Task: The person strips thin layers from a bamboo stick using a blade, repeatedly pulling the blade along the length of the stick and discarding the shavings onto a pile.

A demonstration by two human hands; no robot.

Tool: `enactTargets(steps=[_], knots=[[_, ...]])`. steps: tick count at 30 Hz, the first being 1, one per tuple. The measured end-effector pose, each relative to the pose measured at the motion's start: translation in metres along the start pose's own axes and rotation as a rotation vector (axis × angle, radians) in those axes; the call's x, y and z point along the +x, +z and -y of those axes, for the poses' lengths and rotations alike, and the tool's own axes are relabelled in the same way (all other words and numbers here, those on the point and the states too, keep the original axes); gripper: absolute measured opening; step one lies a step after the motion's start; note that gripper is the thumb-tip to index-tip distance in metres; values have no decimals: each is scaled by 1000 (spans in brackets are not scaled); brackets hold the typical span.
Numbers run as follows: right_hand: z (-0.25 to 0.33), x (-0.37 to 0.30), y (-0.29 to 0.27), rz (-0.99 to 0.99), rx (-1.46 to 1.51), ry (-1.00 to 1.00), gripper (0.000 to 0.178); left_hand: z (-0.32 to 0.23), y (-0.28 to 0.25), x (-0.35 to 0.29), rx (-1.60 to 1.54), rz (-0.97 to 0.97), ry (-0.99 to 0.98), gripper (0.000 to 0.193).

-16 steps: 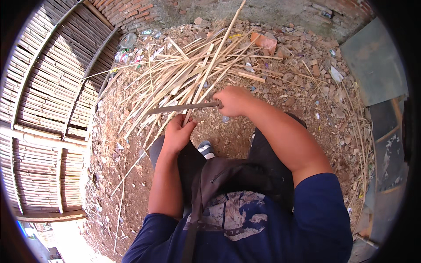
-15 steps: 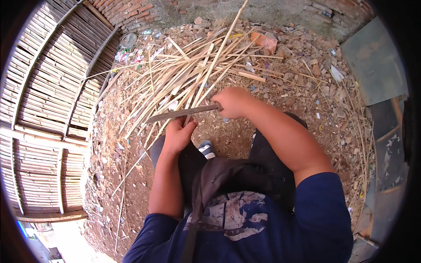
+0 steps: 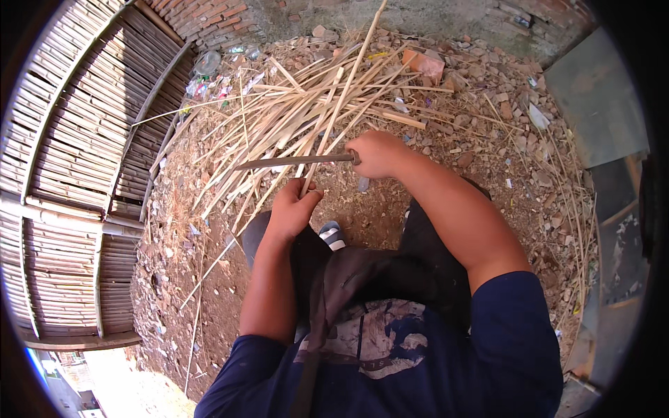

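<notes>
Jutting leftward from the clenched right hand [image 3: 378, 155], a knife [image 3: 293, 161] crosses the strip [image 3: 311, 175] the left hand [image 3: 290, 210] pinches.

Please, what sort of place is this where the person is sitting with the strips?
Probably a rough outdoor yard: rubble lies scattered over the ground, a partly brick wall stands at the far side, and a large slatted panel is on the left.
</notes>
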State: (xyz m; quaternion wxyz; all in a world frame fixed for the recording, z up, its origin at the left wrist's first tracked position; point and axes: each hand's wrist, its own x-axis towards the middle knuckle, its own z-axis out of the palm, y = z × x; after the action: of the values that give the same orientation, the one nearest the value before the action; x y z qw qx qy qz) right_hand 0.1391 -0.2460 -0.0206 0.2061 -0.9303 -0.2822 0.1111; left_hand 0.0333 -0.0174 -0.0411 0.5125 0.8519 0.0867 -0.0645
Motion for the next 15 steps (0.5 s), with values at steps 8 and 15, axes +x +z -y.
enactTargets(steps=[8, 15], knots=[[-15, 5, 9, -59, -12, -20, 19, -1, 6, 4, 19, 41, 20, 28], [-26, 11, -8, 85, -14, 38, 23, -6, 11, 8, -3, 58, 5, 22]])
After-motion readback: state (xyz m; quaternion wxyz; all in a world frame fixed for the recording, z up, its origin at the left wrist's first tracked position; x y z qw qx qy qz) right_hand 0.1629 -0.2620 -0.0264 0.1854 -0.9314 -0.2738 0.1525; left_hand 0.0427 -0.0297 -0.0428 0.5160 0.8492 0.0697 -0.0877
